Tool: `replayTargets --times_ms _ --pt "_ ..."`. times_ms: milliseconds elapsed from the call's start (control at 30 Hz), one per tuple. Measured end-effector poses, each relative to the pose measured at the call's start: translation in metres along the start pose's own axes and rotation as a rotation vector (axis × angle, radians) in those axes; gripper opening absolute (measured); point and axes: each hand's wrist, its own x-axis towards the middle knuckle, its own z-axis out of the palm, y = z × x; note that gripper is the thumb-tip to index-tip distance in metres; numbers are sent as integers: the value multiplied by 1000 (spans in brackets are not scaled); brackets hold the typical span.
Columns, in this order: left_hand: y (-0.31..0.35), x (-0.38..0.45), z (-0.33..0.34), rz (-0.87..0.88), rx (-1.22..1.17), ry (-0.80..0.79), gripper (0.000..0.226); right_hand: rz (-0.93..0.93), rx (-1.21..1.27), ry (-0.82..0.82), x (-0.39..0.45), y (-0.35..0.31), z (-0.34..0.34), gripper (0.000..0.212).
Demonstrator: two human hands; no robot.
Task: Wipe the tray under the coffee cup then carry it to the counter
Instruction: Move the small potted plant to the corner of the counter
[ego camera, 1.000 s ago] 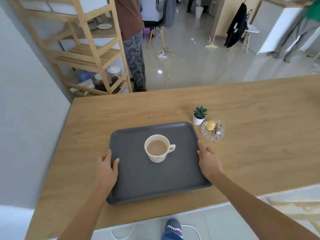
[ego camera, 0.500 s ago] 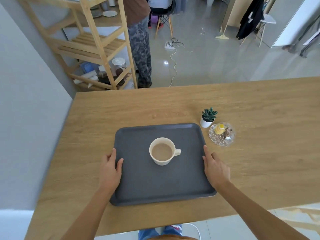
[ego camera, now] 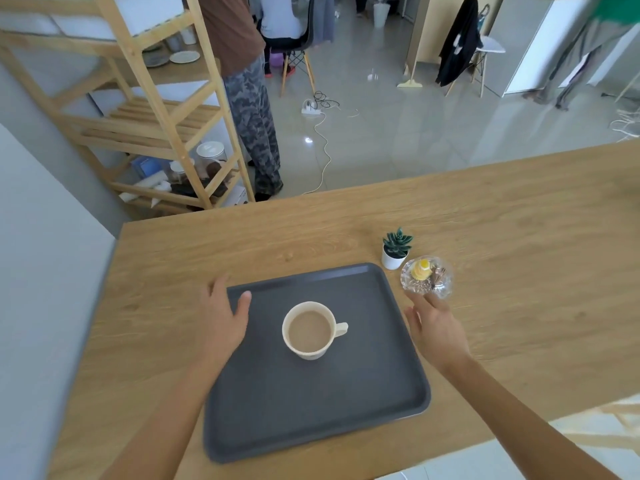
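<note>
A dark grey tray (ego camera: 363,403) lies flat on the wooden counter (ego camera: 502,237). A cream cup (ego camera: 310,331) full of milky coffee stands near the tray's middle, handle to the right. My left hand (ego camera: 221,318) hovers over the tray's far left corner, fingers spread, thumb above the tray surface. My right hand (ego camera: 438,329) is just off the tray's right rim, fingers apart and reaching toward the glass dish. Neither hand holds anything. No cloth is in view.
A small potted succulent (ego camera: 396,249) and a glass dish (ego camera: 427,278) with a yellow sweet sit beyond the tray's far right corner. A person in camouflage trousers (ego camera: 254,123) stands by wooden shelves (ego camera: 152,109) past the counter. A grey wall (ego camera: 38,289) bounds the left.
Both hands have left the tray's side rims and moved forward: the left over the far left corner, the right toward the glass dish. The tray and cup stay put on the counter.
</note>
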Motion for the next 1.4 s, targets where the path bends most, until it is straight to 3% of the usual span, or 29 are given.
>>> replayTargets --times_ms 67,133,267,367,467,567,700,900,1100,1400 --pt "37 29 13 133 -34 -82 46 -38 41 157 25 4 -13 32" --pt "72 52 35 246 -32 -211 46 8 70 180 56 9 -25 39" --pt "127 75 90 342 -17 -498 58 179 -47 -125 114 18 -42 67" --pt "146 84 131 291 -3 -660 69 219 -32 -337 141 22 -42 78" --pt "155 88 163 261 -28 -742 75 215 -4 -444 154 26 -35 77" --pt "163 90 184 292 -58 -765 67 198 43 -469 163 27 -28 61" --pt "166 95 194 303 -135 -754 55 147 17 -434 174 27 -25 45" --pt "154 122 148 271 -296 -644 59 -4 127 -447 210 -9 -32 34" --pt "92 164 48 172 -444 -478 51 -194 288 -558 246 -132 -4 39" --pt "-76 206 -69 -55 -472 -208 41 -342 377 -713 255 -343 117 45"
